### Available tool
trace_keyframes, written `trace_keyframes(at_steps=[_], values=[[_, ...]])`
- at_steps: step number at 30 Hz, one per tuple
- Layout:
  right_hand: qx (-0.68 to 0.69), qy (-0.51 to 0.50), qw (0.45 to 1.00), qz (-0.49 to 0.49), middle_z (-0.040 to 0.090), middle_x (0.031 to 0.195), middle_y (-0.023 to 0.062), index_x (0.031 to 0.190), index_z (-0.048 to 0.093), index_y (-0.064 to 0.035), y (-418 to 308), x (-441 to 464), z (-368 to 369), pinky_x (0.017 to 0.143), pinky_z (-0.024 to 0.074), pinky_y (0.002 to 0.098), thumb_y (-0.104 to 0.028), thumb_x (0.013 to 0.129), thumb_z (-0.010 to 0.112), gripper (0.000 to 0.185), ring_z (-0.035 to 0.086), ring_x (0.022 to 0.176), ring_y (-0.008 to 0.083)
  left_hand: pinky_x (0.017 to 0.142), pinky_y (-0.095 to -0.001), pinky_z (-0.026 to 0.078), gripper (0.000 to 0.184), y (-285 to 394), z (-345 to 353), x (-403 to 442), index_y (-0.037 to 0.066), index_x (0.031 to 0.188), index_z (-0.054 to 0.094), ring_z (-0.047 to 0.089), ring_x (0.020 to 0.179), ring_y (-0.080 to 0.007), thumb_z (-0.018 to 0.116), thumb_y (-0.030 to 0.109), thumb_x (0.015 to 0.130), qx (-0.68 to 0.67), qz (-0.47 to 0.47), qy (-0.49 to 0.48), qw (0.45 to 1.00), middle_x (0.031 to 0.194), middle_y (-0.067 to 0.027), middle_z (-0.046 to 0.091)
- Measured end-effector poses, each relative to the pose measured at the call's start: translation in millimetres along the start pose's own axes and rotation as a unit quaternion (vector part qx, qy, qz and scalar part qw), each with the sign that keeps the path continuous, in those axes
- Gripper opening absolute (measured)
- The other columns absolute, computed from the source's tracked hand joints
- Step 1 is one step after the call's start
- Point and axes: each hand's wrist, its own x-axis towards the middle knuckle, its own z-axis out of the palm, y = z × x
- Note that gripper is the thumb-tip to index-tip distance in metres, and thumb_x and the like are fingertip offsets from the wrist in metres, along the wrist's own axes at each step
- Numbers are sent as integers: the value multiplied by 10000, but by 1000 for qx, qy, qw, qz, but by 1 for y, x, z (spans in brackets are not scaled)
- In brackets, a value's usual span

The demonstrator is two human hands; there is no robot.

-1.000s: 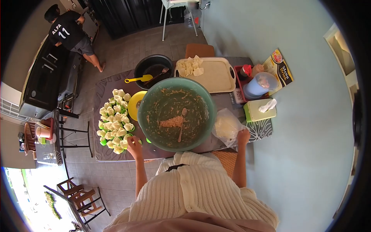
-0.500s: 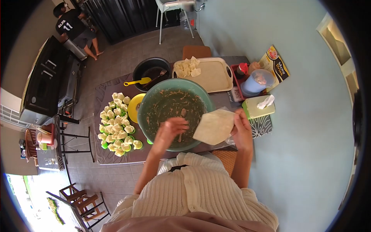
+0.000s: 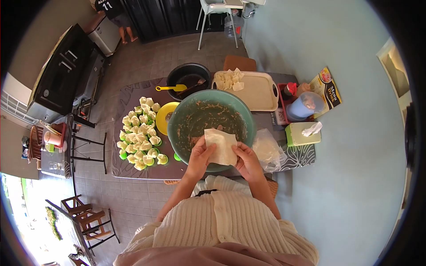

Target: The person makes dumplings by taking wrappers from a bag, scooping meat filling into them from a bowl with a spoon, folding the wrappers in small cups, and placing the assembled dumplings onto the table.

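Over the near side of a large green basin (image 3: 250,128), I hold a square dumpling wrapper (image 3: 221,148) by its two sides. My left hand (image 3: 201,156) is closed on its left edge, and my right hand (image 3: 244,159) pinches the right edge. Smears of meat filling (image 3: 195,139) cling to the basin's inside, partly hidden by the wrapper. A clear plastic bag (image 3: 268,150) with pale contents lies right of the basin. Several filled dumplings (image 3: 141,133) in green cups stand in rows to the left.
Behind the basin are a black tub (image 3: 188,71) with a yellow scoop (image 3: 172,88) and a cream tray (image 3: 259,91) bearing wrapper pieces. A yellow plate (image 3: 163,119) sits left of the basin. A tissue box (image 3: 304,134) and blue container (image 3: 301,108) stand near the wall. A person (image 3: 114,15) is far back.
My right hand has come left from the bag side, and my left hand has left the basin's middle. Both now hold the wrapper. The bag rests on the table. The view has shifted.
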Motion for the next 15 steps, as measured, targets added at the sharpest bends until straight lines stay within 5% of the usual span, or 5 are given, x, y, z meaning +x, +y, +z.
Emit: trace_keyframes(at_steps=[7,9,11,15], values=[[-204,14,975,-86,528,715,-33,969,521,-73,-5,12,5,453,378,170,-187,906,492,134,474,566,15,794,-281,487,339,13,-15,-11,39,1199,424,545,994,-119,509,130,883,91,-23,22,995,1118,-59,543],[-198,-9,976,-94,495,664,-48,949,530,-63,-17,19,8,451,338,164,-187,903,497,136,408,522,-3,752,-279,499,381,24,-18,-12,38,1178,433,569,933,-119,538,239,873,-37,-42,-27,998,1101,-63,547],[-404,-119,898,-125,512,684,-47,974,551,-32,-39,21,12,468,323,169,-180,889,524,173,413,558,-2,749,-277,500,418,27,-33,-10,41,1180,431,576,914,-123,548,284,861,-14,-53,-72,996,1106,-67,543],[-452,-243,854,-85,527,726,-58,1003,567,-44,-50,36,18,488,329,164,-193,886,534,192,442,597,18,764,-279,499,585,39,-37,-7,44,1237,391,569,936,-132,618,360,801,116,-125,-143,975,1152,-74,517]])
